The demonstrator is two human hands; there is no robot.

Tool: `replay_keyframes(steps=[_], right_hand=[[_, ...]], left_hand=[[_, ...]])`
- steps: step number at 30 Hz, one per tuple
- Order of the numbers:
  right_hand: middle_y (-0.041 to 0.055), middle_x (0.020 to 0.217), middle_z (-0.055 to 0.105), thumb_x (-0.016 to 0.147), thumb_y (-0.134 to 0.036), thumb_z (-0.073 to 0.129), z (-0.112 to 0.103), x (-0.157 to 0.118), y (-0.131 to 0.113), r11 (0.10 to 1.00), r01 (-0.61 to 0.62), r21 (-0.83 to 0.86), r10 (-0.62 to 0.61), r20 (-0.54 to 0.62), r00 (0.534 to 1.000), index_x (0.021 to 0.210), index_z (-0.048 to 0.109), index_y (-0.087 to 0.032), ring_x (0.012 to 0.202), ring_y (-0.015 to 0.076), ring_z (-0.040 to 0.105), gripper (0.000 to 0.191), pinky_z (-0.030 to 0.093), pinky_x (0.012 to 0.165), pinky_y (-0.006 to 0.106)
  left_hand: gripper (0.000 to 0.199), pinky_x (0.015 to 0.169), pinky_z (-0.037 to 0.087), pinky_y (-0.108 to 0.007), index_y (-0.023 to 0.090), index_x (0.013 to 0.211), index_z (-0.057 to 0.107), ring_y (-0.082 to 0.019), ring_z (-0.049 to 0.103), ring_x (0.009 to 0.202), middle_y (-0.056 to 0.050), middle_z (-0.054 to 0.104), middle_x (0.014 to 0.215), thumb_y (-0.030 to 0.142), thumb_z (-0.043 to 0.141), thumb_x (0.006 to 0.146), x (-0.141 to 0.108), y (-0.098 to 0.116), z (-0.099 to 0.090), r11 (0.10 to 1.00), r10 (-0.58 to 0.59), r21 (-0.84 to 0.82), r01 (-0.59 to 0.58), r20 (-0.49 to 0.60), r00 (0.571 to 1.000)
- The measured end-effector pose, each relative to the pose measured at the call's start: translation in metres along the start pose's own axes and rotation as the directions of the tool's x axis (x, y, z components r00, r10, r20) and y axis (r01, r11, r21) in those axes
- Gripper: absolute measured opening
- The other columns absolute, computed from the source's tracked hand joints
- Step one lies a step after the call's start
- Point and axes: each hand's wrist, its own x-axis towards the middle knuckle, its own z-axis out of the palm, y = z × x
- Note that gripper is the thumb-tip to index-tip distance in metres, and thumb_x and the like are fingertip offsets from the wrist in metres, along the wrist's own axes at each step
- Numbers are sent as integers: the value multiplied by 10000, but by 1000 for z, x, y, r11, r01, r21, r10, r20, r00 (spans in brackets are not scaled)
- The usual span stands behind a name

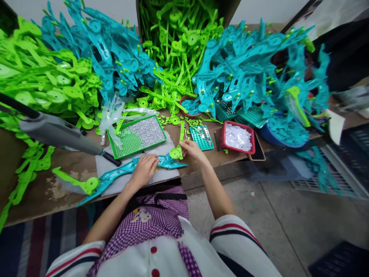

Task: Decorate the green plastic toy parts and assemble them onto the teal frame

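Note:
A long teal plastic part (115, 174) lies across a light grey pad (100, 163) at the table's front edge. My left hand (146, 167) rests over its middle, fingers curled onto it. At the part's right end, my right hand (192, 151) pinches a lime-green arm piece (176, 152), whose round end overlaps the teal part and whose narrow end points away from me. Another green arm (91, 185) sits at the teal part's left end. Just behind my left hand is a green tray (144, 134) of small silvery pieces.
Piles of green parts (57, 82) and teal parts (245, 65) fill the back. A grey tool (57, 130) juts in from the left. A teal tray (201, 137), red basket (253, 143) and blue bowl (284, 132) stand rightward.

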Motion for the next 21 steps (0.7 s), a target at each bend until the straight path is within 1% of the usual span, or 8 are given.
replay_keyframes(steps=[3,6,11,13,16,17,19,21], right_hand=[[-77,455,529,604,-563,818,4,-3,14,999,-43,18,43,0,999,636,525,-186,369,50,477,479,392,358,164],[-72,479,553,678,-478,815,8,1,19,998,-65,-4,65,23,998,659,528,-178,382,50,509,415,417,360,151],[-59,472,570,784,-333,770,23,13,21,994,-83,-66,86,30,996,672,501,-181,393,64,549,328,419,345,140],[-52,473,575,794,-311,761,29,13,22,992,-86,-94,90,43,995,671,504,-178,394,72,557,314,407,330,142],[-46,506,595,819,-312,729,34,8,28,984,-61,-166,66,25,998,689,514,-175,399,69,558,287,378,320,137],[-47,522,601,827,-317,717,35,6,30,980,-38,-194,40,9,999,701,520,-174,401,62,553,275,374,328,131],[-51,540,606,831,-344,705,37,2,33,970,13,-242,-16,-8,1000,718,531,-172,404,48,541,269,380,356,124],[-53,530,598,827,-404,696,37,1,35,960,32,-277,-35,-5,999,714,531,-176,400,48,529,304,385,377,130]], left_hand=[[222,913,408,-366,205,970,638,-200,649,1059,-66,720,1148,237,421,1003,-4,-10,2,993,13,118,-15,23,1000],[210,920,383,-376,216,945,648,-208,636,1116,-67,709,1202,240,446,997,-12,-14,0,983,18,183,-21,20,1000],[214,929,362,-400,215,955,646,-226,634,1125,-77,706,1212,254,440,1000,-27,-13,-7,986,-25,165,22,17,1000],[232,939,365,-408,212,930,645,-228,640,1105,-75,712,1196,280,434,1001,-31,-13,-12,994,-67,86,66,3,998],[289,905,423,-381,203,858,641,-214,663,1000,-72,742,1061,360,438,991,-32,-12,-19,972,-185,-159,170,-81,979],[310,883,447,-365,200,840,637,-207,668,954,-68,745,993,389,440,985,-30,-11,-22,943,-247,-262,207,-128,960],[334,855,483,-339,194,825,633,-193,667,886,-54,732,886,436,455,971,-25,-8,-29,859,-379,-444,254,-218,900],[342,855,499,-326,189,821,632,-182,663,862,-41,714,845,464,481,955,-18,-2,-37,790,-463,-557,257,-266,846]])
